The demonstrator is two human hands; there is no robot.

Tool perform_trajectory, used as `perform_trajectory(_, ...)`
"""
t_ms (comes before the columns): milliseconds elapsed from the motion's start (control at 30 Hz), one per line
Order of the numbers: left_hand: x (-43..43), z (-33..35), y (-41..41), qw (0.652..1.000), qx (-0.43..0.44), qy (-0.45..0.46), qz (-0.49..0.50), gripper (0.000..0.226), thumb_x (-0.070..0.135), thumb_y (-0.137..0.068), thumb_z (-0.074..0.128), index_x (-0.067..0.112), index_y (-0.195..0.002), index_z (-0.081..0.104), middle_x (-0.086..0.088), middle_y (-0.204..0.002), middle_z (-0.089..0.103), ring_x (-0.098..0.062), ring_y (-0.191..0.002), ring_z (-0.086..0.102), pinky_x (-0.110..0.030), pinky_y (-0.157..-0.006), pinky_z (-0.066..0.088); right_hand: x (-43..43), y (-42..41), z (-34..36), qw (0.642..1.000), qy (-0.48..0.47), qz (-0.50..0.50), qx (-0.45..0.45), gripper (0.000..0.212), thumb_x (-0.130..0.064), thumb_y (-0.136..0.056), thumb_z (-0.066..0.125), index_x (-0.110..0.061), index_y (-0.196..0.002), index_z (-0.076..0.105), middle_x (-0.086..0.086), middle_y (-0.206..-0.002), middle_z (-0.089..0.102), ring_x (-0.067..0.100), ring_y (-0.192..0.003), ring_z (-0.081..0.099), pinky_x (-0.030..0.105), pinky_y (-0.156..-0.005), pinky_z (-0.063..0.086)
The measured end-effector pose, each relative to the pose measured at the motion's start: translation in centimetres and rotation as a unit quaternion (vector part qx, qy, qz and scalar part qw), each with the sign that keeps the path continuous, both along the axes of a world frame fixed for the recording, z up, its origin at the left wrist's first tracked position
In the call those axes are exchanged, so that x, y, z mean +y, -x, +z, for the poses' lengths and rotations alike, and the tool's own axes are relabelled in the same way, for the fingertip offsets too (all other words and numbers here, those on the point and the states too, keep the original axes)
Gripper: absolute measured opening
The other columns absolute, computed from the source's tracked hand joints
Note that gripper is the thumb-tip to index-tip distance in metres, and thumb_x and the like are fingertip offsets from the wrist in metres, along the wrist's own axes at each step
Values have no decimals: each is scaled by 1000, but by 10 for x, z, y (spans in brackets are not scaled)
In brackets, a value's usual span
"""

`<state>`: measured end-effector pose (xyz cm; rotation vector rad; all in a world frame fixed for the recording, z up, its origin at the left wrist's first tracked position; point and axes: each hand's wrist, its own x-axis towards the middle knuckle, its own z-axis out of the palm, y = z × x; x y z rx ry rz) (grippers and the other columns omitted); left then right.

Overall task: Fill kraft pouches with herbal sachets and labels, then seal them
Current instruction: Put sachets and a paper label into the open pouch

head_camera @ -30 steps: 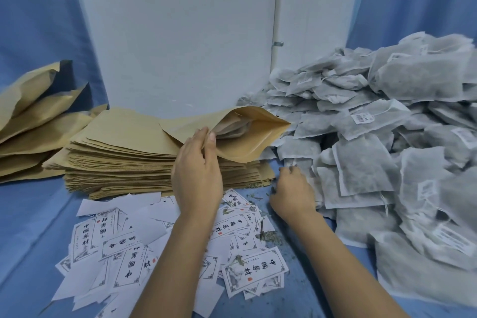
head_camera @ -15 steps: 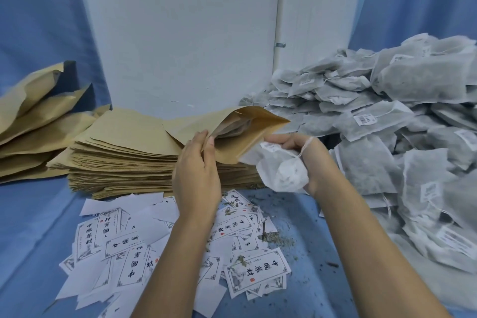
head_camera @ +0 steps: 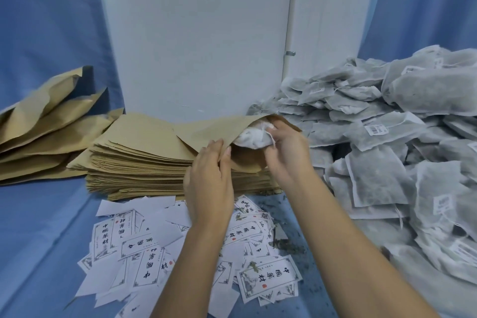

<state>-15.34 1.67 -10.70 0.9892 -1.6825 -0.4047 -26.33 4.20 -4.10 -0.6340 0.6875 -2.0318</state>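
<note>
An open kraft pouch [head_camera: 206,129] lies on top of a stack of flat kraft pouches [head_camera: 139,162]. My left hand [head_camera: 209,178] pinches the near lip of the pouch's mouth and holds it up. My right hand [head_camera: 286,152] grips a white herbal sachet [head_camera: 251,137] that is partly inside the mouth of the pouch. Its drawstring hangs by my right thumb. Printed paper labels [head_camera: 144,248] lie scattered on the blue cloth in front of the stack. A large heap of herbal sachets [head_camera: 387,137] fills the right side.
Several puffed kraft pouches [head_camera: 44,121] lean at the far left. A white panel [head_camera: 196,33] stands behind the stack. Loose herb crumbs [head_camera: 286,242] lie on the blue cloth [head_camera: 38,240] near the labels.
My right hand took a sachet from the heap, carried it left and up, and now has it partly in the pouch mouth. My left hand stayed holding the pouch lip.
</note>
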Motion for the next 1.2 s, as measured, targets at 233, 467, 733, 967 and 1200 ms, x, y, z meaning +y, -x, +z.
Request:
perform_trajectory(233,12,2,0,1000,2,12,-11,60,53,-92,22,23,-134,53,5,-138,53,-14,-130,45,-43,-105,37,-51,-20,8,991,-61,-108,-56,18,4,-97,37,-5,-106,51,10,-86,56,21,-79,57,28,-73,49)
perform_trajectory(467,15,8,-4,1000,0,-2,-2,54,50,-94,27,24,-133,54,5,-138,53,-14,-131,43,-42,-105,38,-61,-24,-8,864,-298,-159,373,37,-13,-102,33,-6,-138,40,20,-142,41,35,-130,39,43,-107,34)
perform_trajectory(733,7,12,-15,1000,-11,5,-4,49,46,-96,30,22,-130,56,5,-133,57,-15,-126,48,-43,-104,37,-20,-28,3,764,-299,-182,541,36,-17,-99,31,1,-114,58,19,-123,58,36,-115,49,32,-83,34)
perform_trajectory(967,15,12,-17,999,-13,39,13,51,46,-95,31,19,-125,61,2,-126,63,-17,-119,53,-43,-100,40,-21,-32,7,751,-255,-147,591,27,-4,-94,38,-6,-77,59,22,-110,65,27,-86,47,32,-77,37)
perform_trajectory(1200,5,18,-20,993,113,-9,21,26,26,-93,58,17,-116,68,3,-118,61,-9,-112,50,-2,-86,30,-6,-34,-23,858,-83,-238,447,20,-9,-90,46,-9,-81,63,-2,-65,60,13,-60,53,26,-58,39)
